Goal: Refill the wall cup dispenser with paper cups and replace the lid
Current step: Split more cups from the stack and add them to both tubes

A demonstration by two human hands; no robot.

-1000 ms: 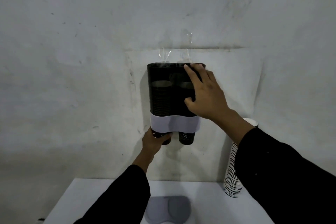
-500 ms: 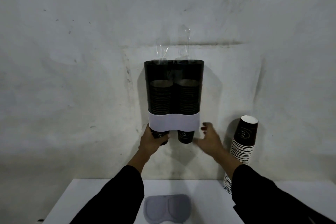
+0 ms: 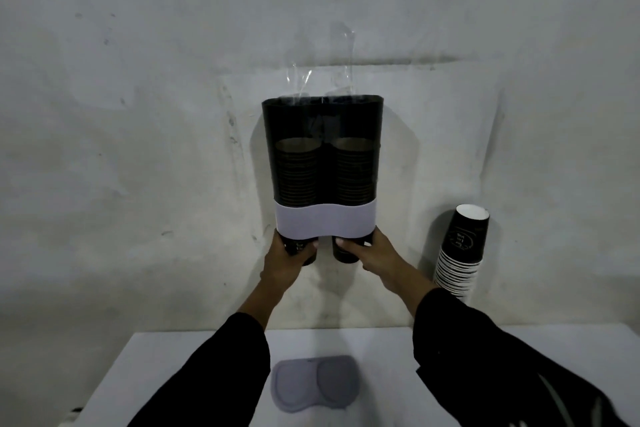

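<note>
Nearest us, a grey lid [image 3: 316, 382] lies flat on the white table [image 3: 173, 374], between our two black sleeves. Further out, our left hand [image 3: 282, 262] wraps its fingers around the left cup [image 3: 300, 251] poking from the dispenser's underside, while our right hand [image 3: 372, 255] grips the right cup [image 3: 343, 253] likewise. Above them the wall dispenser [image 3: 323, 163], dark with a white band, holds two cup columns; its top looks open, though dim light makes that uncertain. A spare stack of cups [image 3: 460, 253] leans against the wall [image 3: 138, 114] at right.
</note>
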